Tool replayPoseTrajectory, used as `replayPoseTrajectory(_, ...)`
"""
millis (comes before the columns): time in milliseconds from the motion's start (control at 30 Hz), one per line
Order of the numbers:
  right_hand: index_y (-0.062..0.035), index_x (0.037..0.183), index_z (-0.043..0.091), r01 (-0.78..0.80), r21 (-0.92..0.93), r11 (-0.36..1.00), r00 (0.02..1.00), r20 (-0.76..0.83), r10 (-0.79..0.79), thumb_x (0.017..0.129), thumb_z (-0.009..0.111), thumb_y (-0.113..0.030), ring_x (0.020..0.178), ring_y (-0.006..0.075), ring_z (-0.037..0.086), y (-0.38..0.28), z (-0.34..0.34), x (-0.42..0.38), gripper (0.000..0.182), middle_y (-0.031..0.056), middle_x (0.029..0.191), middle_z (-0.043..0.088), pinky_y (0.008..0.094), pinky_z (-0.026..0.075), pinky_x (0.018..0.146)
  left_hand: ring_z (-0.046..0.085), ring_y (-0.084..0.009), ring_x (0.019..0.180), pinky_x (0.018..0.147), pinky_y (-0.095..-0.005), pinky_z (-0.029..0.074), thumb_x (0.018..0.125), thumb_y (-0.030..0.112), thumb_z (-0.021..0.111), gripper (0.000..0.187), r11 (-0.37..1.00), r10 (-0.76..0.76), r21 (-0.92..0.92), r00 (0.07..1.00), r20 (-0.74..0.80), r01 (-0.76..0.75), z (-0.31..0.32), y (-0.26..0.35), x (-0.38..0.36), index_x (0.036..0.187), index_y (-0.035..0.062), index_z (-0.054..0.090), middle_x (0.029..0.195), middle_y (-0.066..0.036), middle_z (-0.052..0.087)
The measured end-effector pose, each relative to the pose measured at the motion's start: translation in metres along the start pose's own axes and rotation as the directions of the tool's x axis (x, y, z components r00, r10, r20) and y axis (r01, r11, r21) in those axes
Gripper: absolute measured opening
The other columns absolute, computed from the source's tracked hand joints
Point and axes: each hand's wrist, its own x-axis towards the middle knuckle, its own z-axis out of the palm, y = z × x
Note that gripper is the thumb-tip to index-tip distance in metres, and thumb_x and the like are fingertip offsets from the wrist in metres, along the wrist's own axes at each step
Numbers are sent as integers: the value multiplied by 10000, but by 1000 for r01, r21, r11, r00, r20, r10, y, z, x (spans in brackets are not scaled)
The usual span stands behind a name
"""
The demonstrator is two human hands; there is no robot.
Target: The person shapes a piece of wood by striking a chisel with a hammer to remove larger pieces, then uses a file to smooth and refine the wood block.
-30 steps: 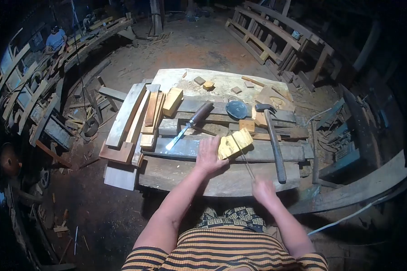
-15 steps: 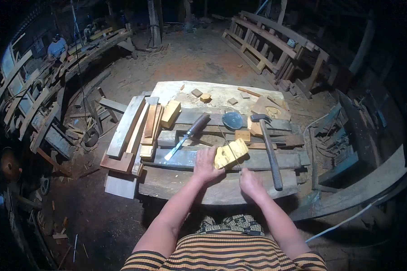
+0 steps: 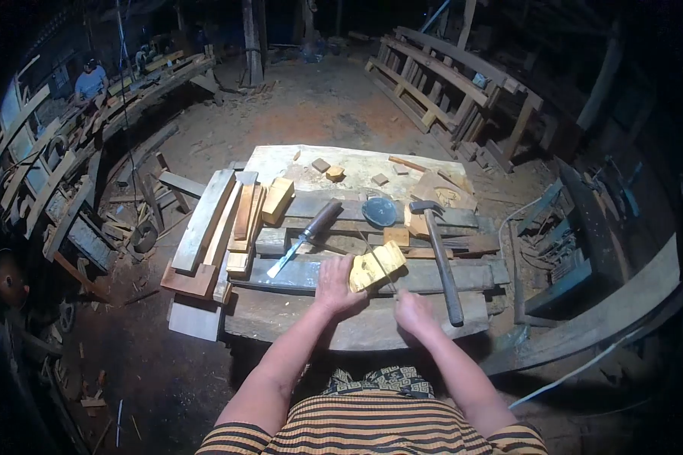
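Note:
A yellow wooden block (image 3: 379, 265) lies tilted over the grey plank (image 3: 296, 274) near the bench's front. My left hand (image 3: 336, 285) is closed on its left end, pressing it down. In my right hand (image 3: 414, 312) is the near end of a thin, rod-like file (image 3: 388, 280), which crosses the block's top and points away from me. A chisel (image 3: 305, 238) with a dark handle lies beyond my left hand, its blade toward me. To the right rests a hammer (image 3: 442, 265). A round dark dish (image 3: 380, 211) stands behind the block.
Stacked wood strips (image 3: 205, 220) line the bench's left side, with another yellow block (image 3: 278, 200) beside them. Small wood pieces lie on the pale board (image 3: 273, 161) at the back. A timber rack (image 3: 440, 76) stands far right; a person (image 3: 91, 82) sits far left.
The whole view has shifted slightly, so the bench appears a little lower and further left. My hands keep their grips on the block and the file.

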Motion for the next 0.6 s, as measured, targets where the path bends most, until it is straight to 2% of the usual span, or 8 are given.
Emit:
replayPoseTrajectory(100,1,932,567,22,26,999,1000,12,-22,811,443,-134,786,437,608,-4,5,3,220,270,822,621,525,464,726,440,-335,961,881,-431,346,531,330,758,786,1000,-11,-7,1000,5,11,2,-1,-1,1187,62,416,992,-155,460)
replayPoseTrajectory(167,7,909,561,4,-64,998,998,66,1,811,461,-136,767,429,614,15,5,-27,200,264,804,623,516,473,706,438,-336,961,882,-434,346,529,334,761,804,1000,-23,-8,1000,13,23,4,-3,-1,1197,64,404,989,-155,458)
replayPoseTrajectory(267,8,872,554,-44,-78,996,990,128,53,816,485,-167,728,419,617,36,-7,-95,196,254,750,620,518,472,695,436,-338,962,883,-437,344,530,344,760,815,1000,-22,-6,1000,21,22,2,-2,-1,1204,65,396,988,-156,456)
replayPoseTrajectory(333,8,865,551,-94,-79,992,981,163,106,818,490,-176,717,416,617,37,-11,-107,199,251,732,618,519,472,695,440,-342,963,875,-441,349,521,324,763,811,1000,-21,-20,1000,20,21,2,-1,0,1201,62,406,995,-158,465)
replayPoseTrajectory(400,8,884,553,-5,-46,999,994,106,10,820,488,-178,726,420,617,32,-16,-94,207,250,735,620,525,469,706,445,-347,964,867,-446,353,512,304,766,808,1000,-12,-20,1000,7,12,1,0,0,1198,59,416,1002,-161,474)
replayPoseTrajectory(433,7,915,557,-13,-117,993,980,195,36,826,473,-171,758,420,619,24,-17,-74,216,255,777,625,527,469,714,445,-347,961,866,-446,353,510,307,768,813,1000,-7,-15,1000,-4,7,2,0,-1,1200,60,415,1000,-159,474)
replayPoseTrajectory(533,4,935,563,24,-34,999,998,62,-21,832,456,-162,773,425,618,2,4,-8,223,258,791,626,534,468,714,440,-339,967,884,-440,343,520,329,762,807,1000,-13,2,1000,5,13,2,-1,0,1197,65,411,1000,-155,468)
replayPoseTrajectory(600,-1,941,564,35,-15,999,999,32,-34,833,453,-162,773,427,617,-7,6,6,223,257,789,626,537,467,715,434,-331,976,903,-433,332,532,349,754,795,1000,-29,9,999,32,28,0,0,-1,1190,69,408,1002,-151,463)
